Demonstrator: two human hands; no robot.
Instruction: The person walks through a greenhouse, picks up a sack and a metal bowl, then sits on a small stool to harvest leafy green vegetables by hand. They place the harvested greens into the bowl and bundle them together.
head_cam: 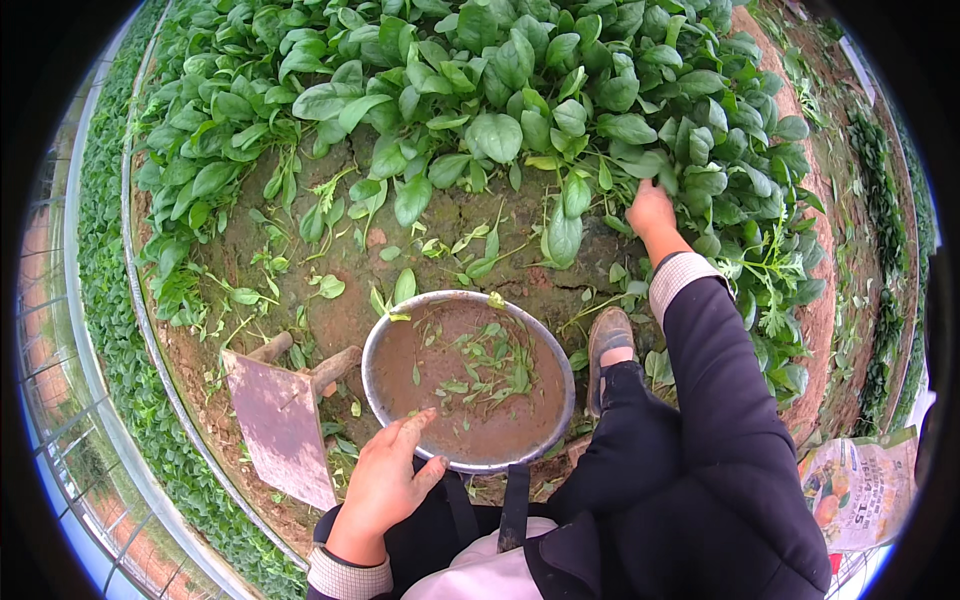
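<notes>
My right hand (652, 211) reaches into the edge of a dense bed of spinach plants (499, 139), at the upper right. Leaves cover its fingertips, so I cannot see whether they grip a stem. My left hand (390, 472) hovers by the near left rim of a round metal basin (365, 375), fingers apart and holding nothing. Soil coats the inside of the basin. Small loose leaves and stems (495, 367) lie in its right half. Bare soil (330, 277) between basin and plants is strewn with cut or fallen leaves.
Left of the basin, a small wooden stool (281, 427) lies tipped over. My shoe (611, 345) stands right of the basin. A printed plastic sack (859, 491) lies at the lower right. A pale hose or pipe (129, 202) and a wire fence (60, 450) run along the left.
</notes>
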